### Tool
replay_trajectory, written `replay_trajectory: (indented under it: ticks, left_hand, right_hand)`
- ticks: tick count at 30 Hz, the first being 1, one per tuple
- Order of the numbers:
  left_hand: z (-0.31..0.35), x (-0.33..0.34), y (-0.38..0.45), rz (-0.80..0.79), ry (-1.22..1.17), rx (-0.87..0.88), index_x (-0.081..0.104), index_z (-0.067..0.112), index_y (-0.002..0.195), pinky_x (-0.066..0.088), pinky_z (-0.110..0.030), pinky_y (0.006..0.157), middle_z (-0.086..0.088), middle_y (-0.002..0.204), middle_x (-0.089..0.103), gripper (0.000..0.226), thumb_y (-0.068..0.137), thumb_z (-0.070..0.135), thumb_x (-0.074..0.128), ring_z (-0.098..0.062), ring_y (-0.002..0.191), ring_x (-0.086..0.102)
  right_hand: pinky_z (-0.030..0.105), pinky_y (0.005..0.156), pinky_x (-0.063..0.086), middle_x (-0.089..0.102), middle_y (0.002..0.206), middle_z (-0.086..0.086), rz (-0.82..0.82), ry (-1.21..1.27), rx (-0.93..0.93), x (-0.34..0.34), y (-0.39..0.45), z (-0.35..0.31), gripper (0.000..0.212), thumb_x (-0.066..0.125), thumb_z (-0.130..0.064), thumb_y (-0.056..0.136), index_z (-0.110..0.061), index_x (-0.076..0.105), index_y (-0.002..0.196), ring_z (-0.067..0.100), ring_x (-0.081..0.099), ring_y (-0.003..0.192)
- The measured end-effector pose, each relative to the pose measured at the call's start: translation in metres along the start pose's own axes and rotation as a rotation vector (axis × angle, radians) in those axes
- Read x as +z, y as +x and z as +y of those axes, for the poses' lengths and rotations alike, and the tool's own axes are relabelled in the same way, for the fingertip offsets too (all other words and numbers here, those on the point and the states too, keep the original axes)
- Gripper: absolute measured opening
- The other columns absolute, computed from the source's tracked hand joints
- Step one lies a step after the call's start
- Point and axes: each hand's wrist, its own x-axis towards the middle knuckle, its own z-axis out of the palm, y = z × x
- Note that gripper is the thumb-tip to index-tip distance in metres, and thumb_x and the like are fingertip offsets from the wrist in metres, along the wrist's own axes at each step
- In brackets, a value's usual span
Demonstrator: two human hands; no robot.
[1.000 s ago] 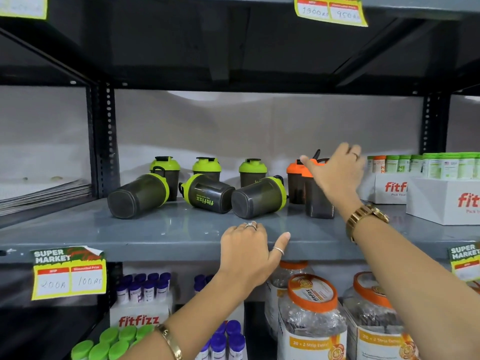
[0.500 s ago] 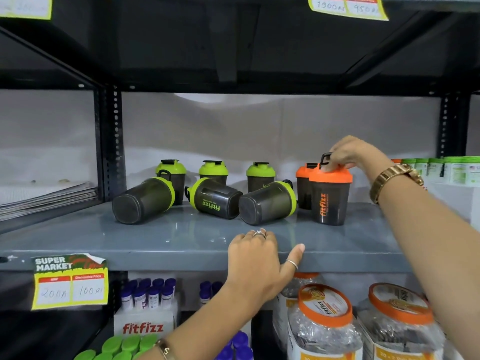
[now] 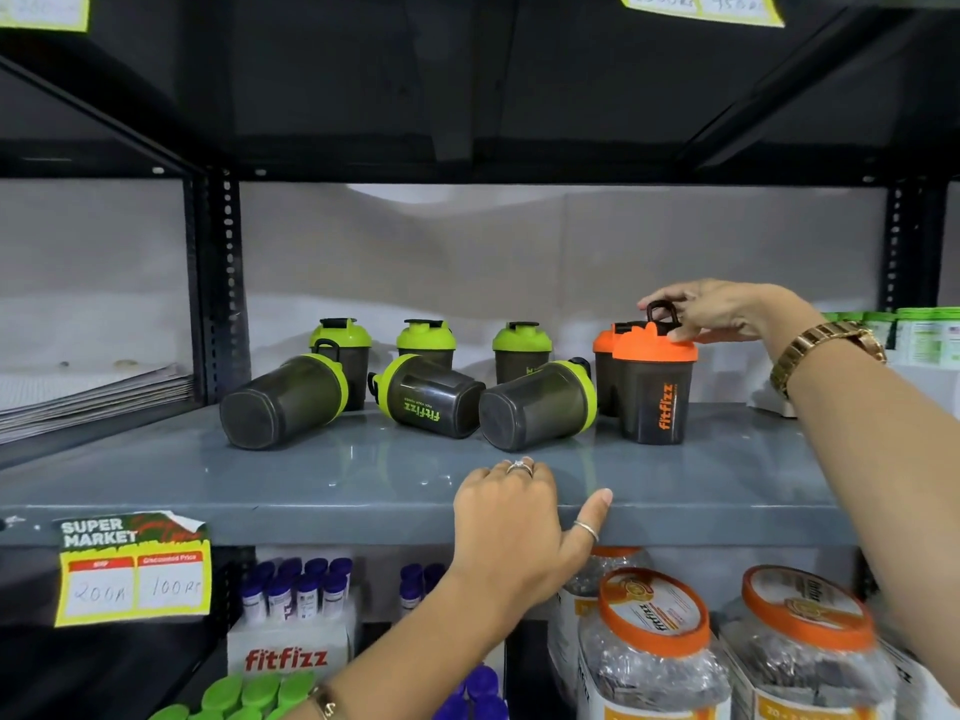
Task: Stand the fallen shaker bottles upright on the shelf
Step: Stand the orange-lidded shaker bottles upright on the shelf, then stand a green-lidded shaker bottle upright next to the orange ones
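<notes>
Presently the right hand pinches the lid of the upright orange-lidded shaker, right of centre; it should be released gently. Left hand lies spread on the shelf edge.

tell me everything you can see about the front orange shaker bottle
The front orange shaker bottle stands upright near the right of the grey shelf. Its dark, smoky plastic body carries orange "fitfizz" lettering running up the side; the lid is orange with a raised black loop. The right hand rests on the lid. A second orange-lidded bottle stands close behind.
</notes>
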Motion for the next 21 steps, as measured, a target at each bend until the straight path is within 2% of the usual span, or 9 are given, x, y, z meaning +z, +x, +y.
replay_trajectory:
  ticks: [2, 5, 7, 9, 11, 14, 17, 19, 21]
  left_hand:
    - [0.0, -0.001, 0.0, -0.007, -0.004, 0.009, 0.048, 0.014, 0.051, 0.029, -0.026, 0.045, -0.002, 0.046, 0.053, 0.055, 0.082, 0.056, 0.034, -0.02, 0.041, 0.051]
    - [-0.001, -0.003, 0.001, -0.031, -0.014, 0.008, 0.049, 0.014, 0.051, 0.028, -0.024, 0.045, -0.002, 0.046, 0.054, 0.056, 0.082, 0.057, 0.032, -0.019, 0.042, 0.052]
    - [-0.002, -0.004, 0.001, -0.037, -0.023, 0.009, 0.045, 0.014, 0.052, 0.026, -0.024, 0.045, -0.003, 0.049, 0.056, 0.057, 0.082, 0.06, 0.029, -0.021, 0.045, 0.053]
    - [-0.002, -0.005, 0.001, -0.034, -0.027, 0.034, 0.045, 0.014, 0.056, 0.026, -0.026, 0.047, -0.005, 0.056, 0.059, 0.059, 0.081, 0.063, 0.022, -0.023, 0.053, 0.056]
    - [-0.004, -0.004, -0.001, -0.02, -0.023, 0.074, 0.051, 0.012, 0.065, 0.028, -0.027, 0.051, -0.006, 0.066, 0.063, 0.066, 0.079, 0.065, 0.014, -0.024, 0.064, 0.059]
    - [-0.01, -0.005, -0.003, -0.013, -0.022, 0.135, 0.055, 0.011, 0.076, 0.027, -0.029, 0.055, -0.006, 0.078, 0.065, 0.073, 0.076, 0.067, 0.008, -0.026, 0.075, 0.06]
    - [-0.017, -0.01, -0.007, -0.029, 0.015, 0.168, 0.055, 0.013, 0.08, 0.025, -0.029, 0.056, -0.004, 0.083, 0.066, 0.072, 0.076, 0.066, 0.007, -0.024, 0.079, 0.06]
    - [-0.021, -0.014, -0.01, -0.045, 0.059, 0.164, 0.057, 0.013, 0.082, 0.026, -0.028, 0.056, -0.004, 0.083, 0.066, 0.072, 0.076, 0.065, 0.007, -0.023, 0.079, 0.06]
    - [-0.026, -0.018, -0.012, -0.057, 0.091, 0.149, 0.058, 0.012, 0.082, 0.03, -0.029, 0.056, -0.005, 0.082, 0.066, 0.072, 0.077, 0.065, 0.009, -0.025, 0.077, 0.061]
  right_hand:
    - [0.025, 0.079, 0.049, 0.044, 0.142, 0.005, 0.036, 0.027, -0.003, 0.003, -0.003, 0.0, 0.072, 0.047, 0.017, 0.084, -0.024, 0.036, 0.142, 0.017, 0.044, 0.113]
    - [0.034, 0.098, 0.04, 0.027, 0.155, 0.005, 0.223, 0.14, -0.114, 0.01, -0.005, -0.002, 0.084, 0.049, 0.016, 0.079, -0.025, 0.023, 0.148, 0.025, 0.031, 0.138]
    - [0.032, 0.095, 0.037, 0.035, 0.151, 0.008, 0.448, 0.155, -0.259, 0.021, -0.007, -0.007, 0.072, 0.05, 0.01, 0.078, -0.016, 0.035, 0.143, 0.027, 0.038, 0.135]
    - [0.03, 0.09, 0.04, 0.051, 0.137, 0.012, 0.665, 0.047, -0.38, 0.035, -0.014, -0.014, 0.052, 0.054, 0.001, 0.078, -0.009, 0.051, 0.129, 0.028, 0.052, 0.12]
    - [0.031, 0.092, 0.043, 0.064, 0.119, 0.014, 0.74, -0.04, -0.453, 0.05, -0.02, -0.02, 0.036, 0.055, -0.004, 0.078, -0.004, 0.062, 0.113, 0.03, 0.058, 0.11]
    - [0.033, 0.088, 0.043, 0.067, 0.109, 0.017, 0.65, -0.126, -0.356, 0.072, -0.025, -0.031, 0.028, 0.056, -0.013, 0.08, -0.001, 0.064, 0.104, 0.034, 0.056, 0.107]
    - [0.037, 0.082, 0.045, 0.063, 0.112, 0.02, 0.433, -0.146, -0.169, 0.091, -0.024, -0.033, 0.043, 0.058, -0.032, 0.085, 0.005, 0.059, 0.106, 0.037, 0.056, 0.108]
    - [0.041, 0.088, 0.05, 0.062, 0.112, 0.018, 0.328, -0.114, -0.098, 0.103, -0.024, -0.034, 0.054, 0.056, -0.043, 0.086, 0.004, 0.058, 0.112, 0.038, 0.058, 0.11]
    - [0.042, 0.096, 0.048, 0.058, 0.125, 0.02, 0.276, -0.13, -0.049, 0.113, -0.022, -0.035, 0.062, 0.052, -0.05, 0.087, 0.002, 0.056, 0.12, 0.037, 0.056, 0.116]
